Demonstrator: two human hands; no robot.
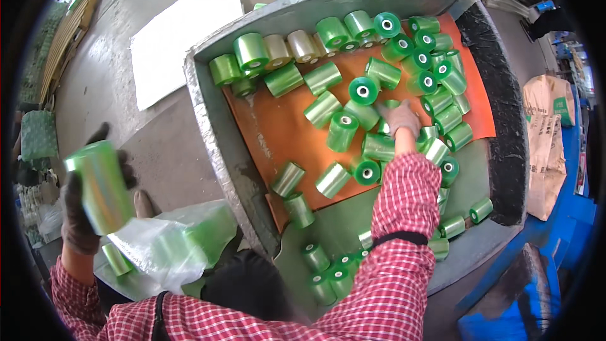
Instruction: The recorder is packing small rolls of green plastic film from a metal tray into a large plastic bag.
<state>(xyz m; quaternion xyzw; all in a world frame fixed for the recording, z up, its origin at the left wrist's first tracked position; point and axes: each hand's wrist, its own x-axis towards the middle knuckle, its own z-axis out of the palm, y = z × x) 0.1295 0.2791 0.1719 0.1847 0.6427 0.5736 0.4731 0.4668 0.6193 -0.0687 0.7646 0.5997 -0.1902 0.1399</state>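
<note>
My left hand (77, 211), in a dark grey glove, holds a large green film roll (104, 183) upright at the left, outside the bin. Its fingers wrap round behind the roll. Reaching deep into the grey bin (218, 145), my right hand (402, 119) wears a light grey glove. Its fingers close over a small green film roll (392, 103), which they partly hide. Several similar rolls lie around that hand, among them an end-on roll (363, 91) and a tilted roll (342, 131).
An orange sheet (278, 126) lines part of the bin. Pale yellowish rolls (303, 47) stand along its far wall. A clear plastic bag (170, 246) with green rolls lies by my left forearm. White sheeting (183, 38) covers some floor; brown paper sacks (544, 151) stand at the right.
</note>
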